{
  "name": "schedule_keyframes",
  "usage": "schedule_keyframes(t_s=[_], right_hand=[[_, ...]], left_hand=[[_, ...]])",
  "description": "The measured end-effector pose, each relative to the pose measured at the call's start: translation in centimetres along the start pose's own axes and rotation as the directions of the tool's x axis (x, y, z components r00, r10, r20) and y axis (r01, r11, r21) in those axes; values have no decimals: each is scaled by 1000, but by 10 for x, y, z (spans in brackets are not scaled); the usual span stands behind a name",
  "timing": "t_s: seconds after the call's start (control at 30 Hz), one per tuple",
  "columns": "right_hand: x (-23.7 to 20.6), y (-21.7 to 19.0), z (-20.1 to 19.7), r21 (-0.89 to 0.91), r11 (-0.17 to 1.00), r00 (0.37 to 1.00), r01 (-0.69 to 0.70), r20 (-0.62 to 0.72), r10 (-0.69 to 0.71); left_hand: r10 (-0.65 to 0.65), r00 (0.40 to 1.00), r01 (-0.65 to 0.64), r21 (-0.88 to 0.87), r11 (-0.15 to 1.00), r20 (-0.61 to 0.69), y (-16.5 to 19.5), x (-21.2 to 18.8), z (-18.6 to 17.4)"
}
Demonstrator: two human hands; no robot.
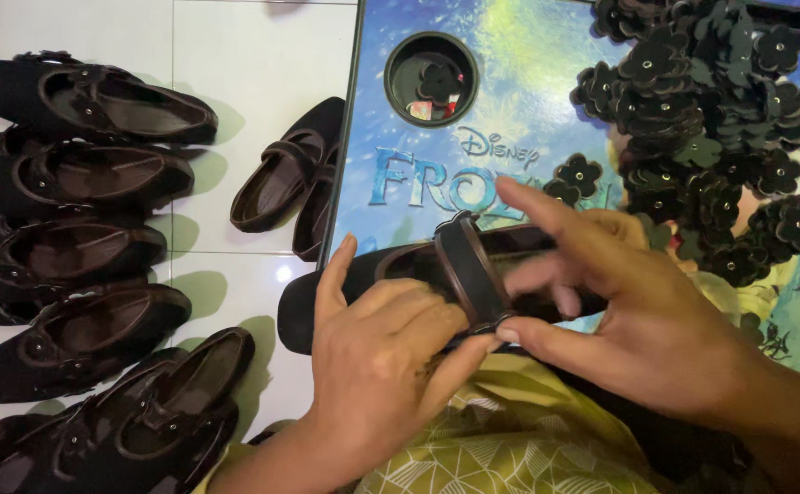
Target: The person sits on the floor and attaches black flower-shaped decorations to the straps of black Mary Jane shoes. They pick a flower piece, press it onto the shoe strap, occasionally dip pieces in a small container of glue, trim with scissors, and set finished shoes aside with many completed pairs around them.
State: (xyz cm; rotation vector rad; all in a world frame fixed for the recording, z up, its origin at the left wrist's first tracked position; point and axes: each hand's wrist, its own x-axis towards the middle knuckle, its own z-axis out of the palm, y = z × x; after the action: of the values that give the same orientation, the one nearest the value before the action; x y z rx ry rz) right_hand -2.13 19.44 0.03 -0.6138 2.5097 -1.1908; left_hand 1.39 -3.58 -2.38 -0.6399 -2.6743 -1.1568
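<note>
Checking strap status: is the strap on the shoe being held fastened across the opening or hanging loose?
Across the opening. The strap spans the shoe, its near end pinched by the left hand and right hand. Whether it is fixed there, cannot tell.

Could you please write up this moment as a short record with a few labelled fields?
Held item: dark strapped shoe, lying across the edge of a colourful printed board
Left hand: grips the shoe's near side, thumb at the strap
Right hand: thumb and fingers pinch the strap
On the board: pile of dark fabric flowers; round hole with scraps inside
On the floor: row of matching shoes at left, one pair beside the board
Lap: yellow patterned cloth
</note>
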Motion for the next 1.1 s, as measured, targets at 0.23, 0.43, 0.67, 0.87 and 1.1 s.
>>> schedule_keyframes(t_s=[0.23,0.43,0.67,0.87,1.1], right_hand=[[-7,-4,12,238,966,995,-97,-14,103],[9,4,1,-286,934,971,215,-42,-237],[24,17,14,-236,949,977,211,73,-199],[29,18,11,-203,919,940,337,121,-318],[36,15,13,-202,876,898,437,157,-412]], left_hand=[[49,997,-45,62,997,-53,-1,-10,6],[109,984,-77,212,974,-141,-24,0,19],[34,988,-12,144,990,-149,-32,-6,36],[8,990,12,148,989,-139,-36,-8,41],[8,990,15,157,988,-143,-41,-11,47]])
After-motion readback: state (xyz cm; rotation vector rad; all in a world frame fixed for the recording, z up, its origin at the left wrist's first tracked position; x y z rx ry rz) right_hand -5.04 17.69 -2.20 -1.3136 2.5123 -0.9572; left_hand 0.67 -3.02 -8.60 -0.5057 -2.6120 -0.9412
